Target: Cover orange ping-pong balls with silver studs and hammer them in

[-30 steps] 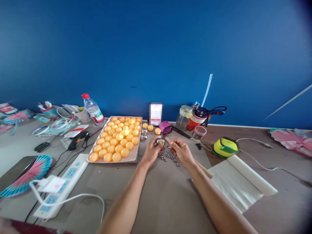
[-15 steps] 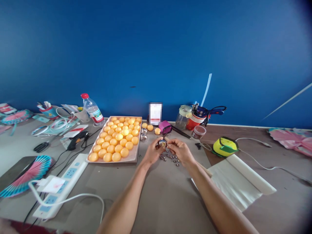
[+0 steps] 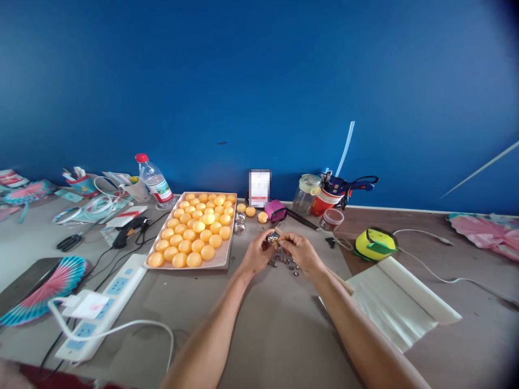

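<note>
My left hand (image 3: 259, 253) is closed around a small ball studded with shiny silver gems (image 3: 273, 237), held just above the table. At the ball's right side, my right hand (image 3: 298, 250) has thumb and index finger pinched together; whatever they hold is too small to make out. Several loose shiny gems (image 3: 285, 260) are scattered on the table beneath the hands. Behind my left hand lie two gem-covered balls (image 3: 240, 226), close by some plain orange balls (image 3: 250, 212).
A white tray (image 3: 228, 254) of orange balls stands to the left. Left of it are a power strip (image 3: 121, 294), a bottle (image 3: 158, 186) and a glue gun (image 3: 125, 233). Cloth (image 3: 395, 300) and a yellow-green pouch (image 3: 375, 243) lie right; a jar (image 3: 307, 194) and red cup (image 3: 325, 201) stand behind.
The view has shifted very slightly. Both hands stay together at the gem-studded ball, which appears turned a little, with small shifts of the fingers.
</note>
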`<state>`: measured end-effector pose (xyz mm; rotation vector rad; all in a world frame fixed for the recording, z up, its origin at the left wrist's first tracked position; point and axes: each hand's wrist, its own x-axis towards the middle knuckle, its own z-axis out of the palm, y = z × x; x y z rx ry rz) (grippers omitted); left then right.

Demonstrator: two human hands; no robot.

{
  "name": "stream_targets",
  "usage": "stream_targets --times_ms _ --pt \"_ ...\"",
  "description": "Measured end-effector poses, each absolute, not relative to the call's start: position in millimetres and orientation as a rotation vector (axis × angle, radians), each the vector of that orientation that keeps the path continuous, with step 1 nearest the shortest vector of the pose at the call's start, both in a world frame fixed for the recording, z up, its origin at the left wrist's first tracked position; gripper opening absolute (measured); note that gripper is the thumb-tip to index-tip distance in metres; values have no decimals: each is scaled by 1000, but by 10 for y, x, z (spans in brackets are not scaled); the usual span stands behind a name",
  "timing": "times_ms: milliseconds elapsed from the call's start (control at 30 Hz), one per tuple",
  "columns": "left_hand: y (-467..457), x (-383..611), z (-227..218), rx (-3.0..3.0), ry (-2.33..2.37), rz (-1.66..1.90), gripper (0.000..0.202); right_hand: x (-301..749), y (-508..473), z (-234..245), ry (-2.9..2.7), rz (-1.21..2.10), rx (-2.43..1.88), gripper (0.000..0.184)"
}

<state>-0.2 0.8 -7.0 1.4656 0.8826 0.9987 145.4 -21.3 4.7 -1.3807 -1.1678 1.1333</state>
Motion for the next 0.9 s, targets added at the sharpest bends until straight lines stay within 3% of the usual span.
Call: stream_targets --times_ms 400,667,900 --pt "-15 54 -103 1454 913 1067 36 1303 -270 36 -1318 715 -1493 8" --pt "-59 0 68 1340 914 1083 42 1465 -202 14 -1277 827 -1422 20" --pt "80 -33 14 1069 881 1265 39 1525 -281 48 -1886 578 -1560 25"
